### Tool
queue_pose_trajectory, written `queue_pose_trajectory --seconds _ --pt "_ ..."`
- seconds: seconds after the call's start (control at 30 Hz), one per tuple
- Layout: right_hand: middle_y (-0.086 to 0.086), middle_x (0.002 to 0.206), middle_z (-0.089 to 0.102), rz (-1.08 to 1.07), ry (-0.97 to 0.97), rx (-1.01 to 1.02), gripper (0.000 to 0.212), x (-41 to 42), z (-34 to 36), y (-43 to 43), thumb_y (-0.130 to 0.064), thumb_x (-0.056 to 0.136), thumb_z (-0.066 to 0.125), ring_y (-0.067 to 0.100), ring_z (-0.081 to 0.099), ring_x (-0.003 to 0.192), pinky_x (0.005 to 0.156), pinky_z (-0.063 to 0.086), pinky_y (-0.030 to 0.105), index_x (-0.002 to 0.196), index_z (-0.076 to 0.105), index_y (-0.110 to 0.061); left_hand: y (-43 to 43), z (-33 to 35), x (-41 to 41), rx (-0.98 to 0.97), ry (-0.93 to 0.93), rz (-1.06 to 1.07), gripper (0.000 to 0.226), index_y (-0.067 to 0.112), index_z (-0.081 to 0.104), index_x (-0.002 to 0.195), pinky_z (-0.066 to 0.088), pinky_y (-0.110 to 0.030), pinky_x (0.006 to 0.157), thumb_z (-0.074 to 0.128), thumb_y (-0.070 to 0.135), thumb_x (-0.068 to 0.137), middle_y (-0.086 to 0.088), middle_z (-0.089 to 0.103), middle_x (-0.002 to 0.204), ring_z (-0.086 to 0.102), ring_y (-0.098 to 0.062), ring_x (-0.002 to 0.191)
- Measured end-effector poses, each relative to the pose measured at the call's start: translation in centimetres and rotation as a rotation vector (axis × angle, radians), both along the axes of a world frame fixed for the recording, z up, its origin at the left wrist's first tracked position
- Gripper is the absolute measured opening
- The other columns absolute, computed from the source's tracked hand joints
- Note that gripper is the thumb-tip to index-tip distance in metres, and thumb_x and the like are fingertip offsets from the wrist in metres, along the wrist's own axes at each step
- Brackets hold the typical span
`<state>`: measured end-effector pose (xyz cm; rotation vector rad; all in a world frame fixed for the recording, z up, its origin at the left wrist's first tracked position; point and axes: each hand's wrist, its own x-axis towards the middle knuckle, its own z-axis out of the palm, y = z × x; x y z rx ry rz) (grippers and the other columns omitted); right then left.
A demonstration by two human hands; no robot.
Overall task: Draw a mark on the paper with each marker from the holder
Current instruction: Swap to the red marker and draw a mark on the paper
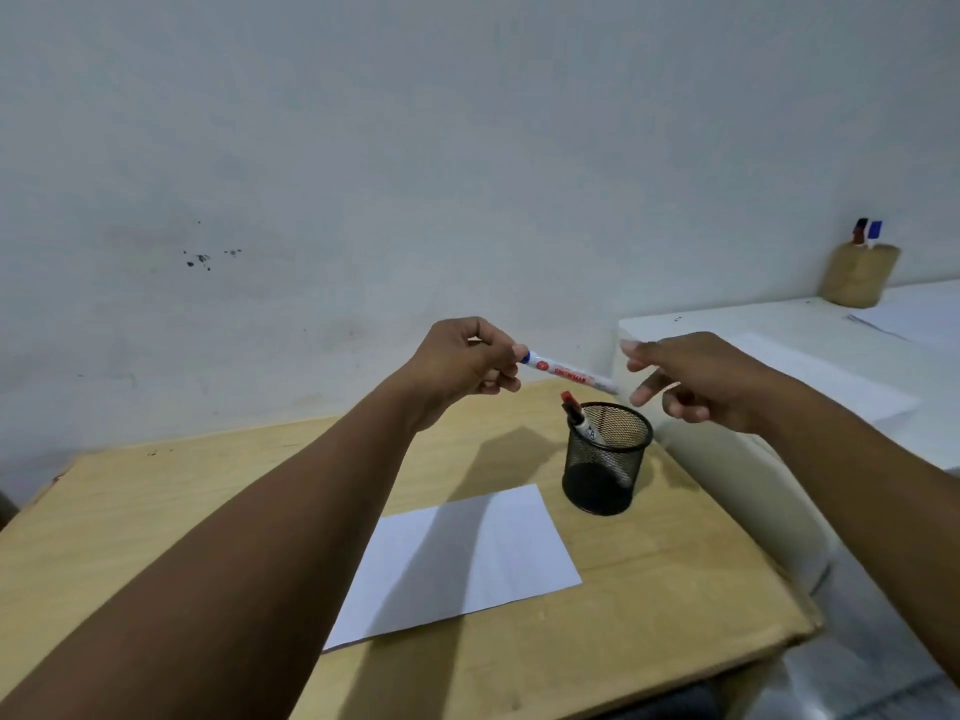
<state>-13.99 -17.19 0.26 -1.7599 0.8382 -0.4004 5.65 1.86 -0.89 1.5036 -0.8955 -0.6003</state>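
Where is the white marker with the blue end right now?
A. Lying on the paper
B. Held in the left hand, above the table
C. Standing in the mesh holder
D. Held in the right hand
B: the left hand grips the white marker by its blue end, in the air above the mesh holder.

**Second Desk Holder Stands Against Marked Wall**

A tan holder (860,275) sits on a white surface (779,324) at right, close to a pale wall (415,148), with a dark-capped pen (861,230) and a blue-capped pen (875,232) upright inside. Loose white sheets (831,376) lie nearby. Dark specks (200,259) dot the wall above a wooden table (156,511).
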Motion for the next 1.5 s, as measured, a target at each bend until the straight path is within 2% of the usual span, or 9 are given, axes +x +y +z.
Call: queue_pose_trajectory --seconds 0.23,0.37,0.5,0.67,0.83,1.1,1.27,1.4,1.5 --pt "0.011 0.070 0.077 -0.061 0.099 -0.340 0.025 1.2 -2.6 0.1 -0.032 0.088 0.074 0.015 0.047 0.042 0.042 0.033 0.021 0.091 0.073 -0.006 -3.7 -1.3 -2.4 0.209 -0.475 -0.040 0.014 0.013 0.072 0.082 0.046 -0.024 0.058 0.082 0.023 0.083 0.000 0.070 0.062 0.064 -0.012 0.056" --pt "0.008 0.076 0.079 -0.092 0.072 -0.438 0.018 1.9 -3.2 0.4 -0.029 0.087 0.072 0.005 0.058 0.055 0.052 0.036 0.023 0.086 0.075 -0.011 -4.4 -1.6 -3.5 0.289 -0.698 0.006 0.028 0.022 0.074 0.110 0.037 -0.021 0.062 0.073 0.039 0.089 0.003 0.066 0.081 0.059 -0.007 0.074" --pt "0.004 0.075 0.076 -0.110 0.019 -0.469 0.015 2.7 -3.5 0.3 -0.023 0.088 0.071 0.011 0.065 0.071 0.060 0.041 0.023 0.087 0.077 -0.009 -4.7 -2.1 -3.2 0.318 -0.666 0.012 0.034 0.018 0.069 0.128 0.042 -0.028 0.084 0.057 0.017 0.096 -0.009 0.066 0.120 0.056 -0.018 0.105" --pt "0.004 0.086 0.076 -0.101 -0.022 -0.460 0.016 3.7 -3.3 0.6 -0.022 0.088 0.070 0.021 0.069 0.089 0.073 0.046 0.029 0.089 0.079 -0.008 -5.3 -2.5 -2.8 0.329 -0.691 0.013 0.017 0.016 0.078 0.104 0.054 -0.035 0.082 0.068 0.026 0.095 -0.008 0.078 0.102 0.069 -0.023 0.098" --pt "-0.002 0.081 0.072 -0.074 -0.063 -0.433 0.015 4.6 -3.2 1.3 -0.022 0.089 0.070 0.018 0.067 0.084 0.065 0.046 0.023 0.089 0.078 -0.009 -5.5 -2.5 -2.9 0.304 -0.579 0.005 0.013 0.014 0.075 0.080 0.058 -0.037 0.075 0.072 0.021 0.091 -0.010 0.079 0.080 0.074 -0.027 0.081" --pt "-0.007 0.087 0.074 0.063 -0.139 -0.397 0.013 6.7 -2.1 3.1 -0.029 0.090 0.072 0.012 0.067 0.088 0.075 0.047 0.028 0.090 0.078 -0.016 -2.6 0.5 -1.2 0.187 -0.553 0.214 0.016 0.009 0.078 0.090 0.052 -0.021 0.054 0.067 0.021 0.094 -0.001 0.074 0.071 0.069 -0.012 0.065" --pt "-0.002 0.079 0.078 0.330 -0.147 -0.280 0.019 9.7 -1.2 6.4 -0.031 0.083 0.080 0.023 0.064 0.062 0.065 0.051 0.035 0.095 0.077 -0.016 2.7 2.5 2.5 0.124 -0.391 0.284 0.016 0.010 0.077 0.086 0.060 -0.040 0.073 0.066 0.019 0.093 -0.003 0.079 0.074 0.073 -0.013 0.071" --pt "0.018 0.097 0.082 0.455 -0.209 -0.253 0.023 12.5 -0.6 10.1 -0.021 0.089 0.077 0.016 0.076 0.081 0.066 0.053 0.014 0.103 0.074 -0.003 7.8 2.6 4.9 0.094 -0.283 0.357 0.017 0.003 0.076 0.094 0.058 -0.035 0.073 0.064 0.015 0.095 -0.012 0.079 0.083 0.072 -0.016 0.071" --pt "0.021 0.096 0.081 0.541 -0.219 -0.205 0.024 14.6 -0.6 13.0 -0.020 0.090 0.077 0.018 0.077 0.081 0.068 0.054 0.014 0.104 0.074 0.000 11.8 2.2 6.3 0.096 -0.186 0.370 0.022 -0.002 0.075 0.100 0.056 -0.030 0.071 0.065 0.017 0.096 -0.012 0.074 0.081 0.069 -0.016 0.072"
